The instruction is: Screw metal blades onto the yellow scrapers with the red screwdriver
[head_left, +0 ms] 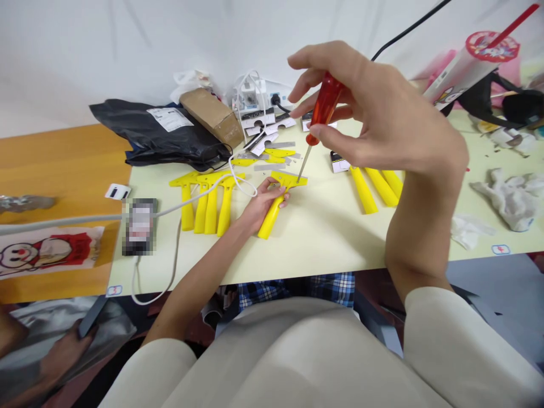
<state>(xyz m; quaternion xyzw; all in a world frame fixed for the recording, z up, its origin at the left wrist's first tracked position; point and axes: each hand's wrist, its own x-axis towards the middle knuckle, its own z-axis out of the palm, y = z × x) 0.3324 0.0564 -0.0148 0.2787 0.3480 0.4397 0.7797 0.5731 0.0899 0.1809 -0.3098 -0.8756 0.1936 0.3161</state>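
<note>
My left hand [264, 205] grips a yellow plastic scraper [276, 198] by its handle, with the wide head pointing away from me. My right hand [374, 107] is raised above the pale yellow table [327, 241] and holds a red-handled screwdriver [325, 105] in its fingers. The steel shaft slants down, and its tip rests on the scraper's head. To the left lie several similar yellow scrapers [208, 201], and to the right several yellow handles [374, 187]. Thin metal blades [272, 153] lie scattered beyond my left hand.
A black plastic bag [157, 130] and a cardboard parcel [211, 116] lie at the back, near a power strip [255, 107]. A white cable crosses the table to a pixelated phone [139, 226]. A crumpled white cloth [510, 198] lies right; another person's hand [63, 357] shows lower left.
</note>
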